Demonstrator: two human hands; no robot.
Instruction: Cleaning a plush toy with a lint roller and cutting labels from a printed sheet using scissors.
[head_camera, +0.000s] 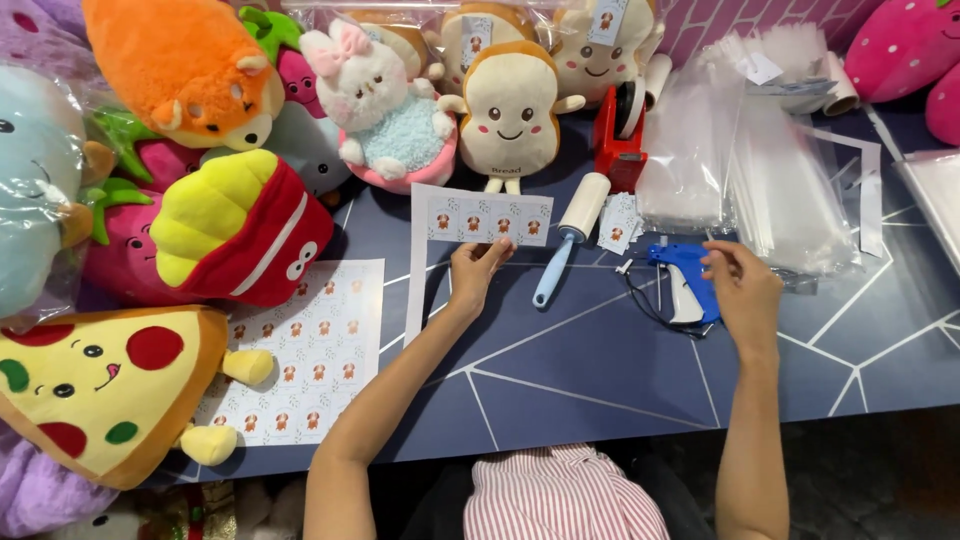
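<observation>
My left hand (473, 273) pinches the lower edge of an L-shaped sticker sheet (480, 217) printed with small dog pictures, lying on the dark blue table (580, 370). My right hand (742, 290) hovers over a blue tagging gun (683, 272), fingers bent and touching near its top; I cannot tell whether it grips the gun. A lint roller (572, 235) with a light blue handle lies between the two hands.
Plush toys crowd the left and back: pizza slice (100, 385), fries box (240, 225), bread slice (510, 110), bunny (385, 105). A full sticker sheet (310, 350) lies at left. Red tape dispenser (622, 135) and stacked clear plastic bags (760, 170) sit at right.
</observation>
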